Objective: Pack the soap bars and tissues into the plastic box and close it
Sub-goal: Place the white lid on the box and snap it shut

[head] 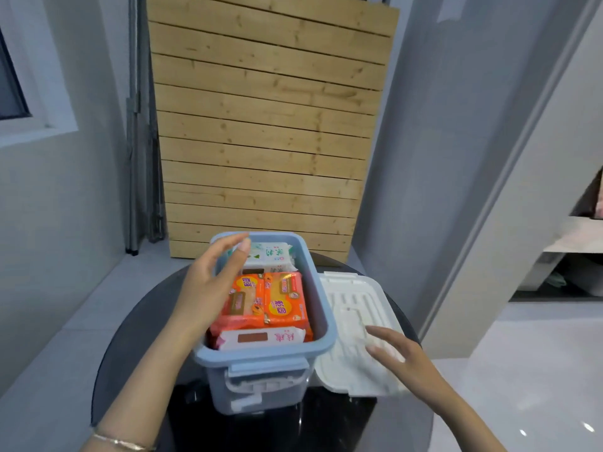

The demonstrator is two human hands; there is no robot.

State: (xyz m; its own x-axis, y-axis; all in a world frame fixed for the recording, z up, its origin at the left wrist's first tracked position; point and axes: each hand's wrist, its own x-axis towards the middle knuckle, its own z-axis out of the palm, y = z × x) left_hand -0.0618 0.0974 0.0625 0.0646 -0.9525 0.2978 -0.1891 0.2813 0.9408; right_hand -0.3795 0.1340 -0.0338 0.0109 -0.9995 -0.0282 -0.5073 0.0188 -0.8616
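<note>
A light blue plastic box stands lidless on a round black table. Inside lie orange soap bars, a white tissue pack at the far end and another white tissue pack at the near end. My left hand hovers over the box's left rim, fingers apart, holding nothing. The white lid lies flat on the table to the right of the box. My right hand is spread over the lid's near part; contact cannot be told.
A wooden slat panel leans upright behind the table. Grey walls stand left and right. The box's near latch handle faces me. A pale glossy floor lies to the right.
</note>
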